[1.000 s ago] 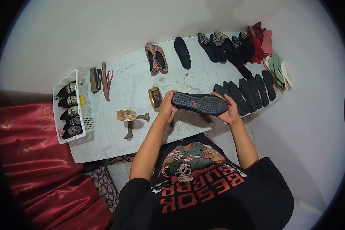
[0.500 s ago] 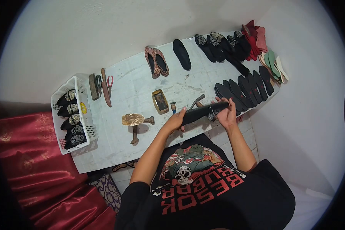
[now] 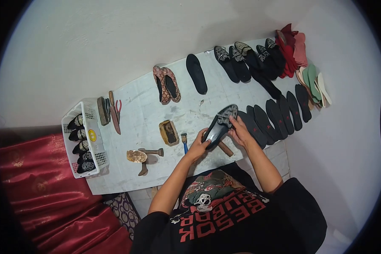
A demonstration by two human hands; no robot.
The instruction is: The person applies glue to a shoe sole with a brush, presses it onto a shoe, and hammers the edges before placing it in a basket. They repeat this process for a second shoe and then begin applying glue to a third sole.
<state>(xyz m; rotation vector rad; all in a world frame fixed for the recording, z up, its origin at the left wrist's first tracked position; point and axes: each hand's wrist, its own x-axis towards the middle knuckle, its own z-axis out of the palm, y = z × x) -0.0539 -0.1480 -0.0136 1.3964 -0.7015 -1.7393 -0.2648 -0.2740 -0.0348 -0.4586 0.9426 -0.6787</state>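
A black shoe (image 3: 218, 129) with a silver-patterned toe is held over the table's front part, its toe pointing up and to the right. My left hand (image 3: 197, 146) grips its heel end. Around the toe end, my right hand (image 3: 240, 131) is closed on the shoe's right side. Beneath the shoe, a hammer's wooden handle (image 3: 225, 149) sticks out. Left of my left hand lie a blue-handled brush (image 3: 185, 143) and a yellowish tub (image 3: 169, 133) with dark contents.
A white basket (image 3: 98, 146) of patterned shoes stands at the left. A metal shoe anvil (image 3: 150, 152) and pliers (image 3: 118, 109) lie nearby. Patterned flats (image 3: 167, 84), a black sole (image 3: 197, 74), several black soles (image 3: 277, 118) and red pieces (image 3: 288, 55) line the back and right.
The shoe has been turned from a nearly edge-on view so that its patterned toe and inside show. Both hands have shifted with it, and the whole view has moved slightly.
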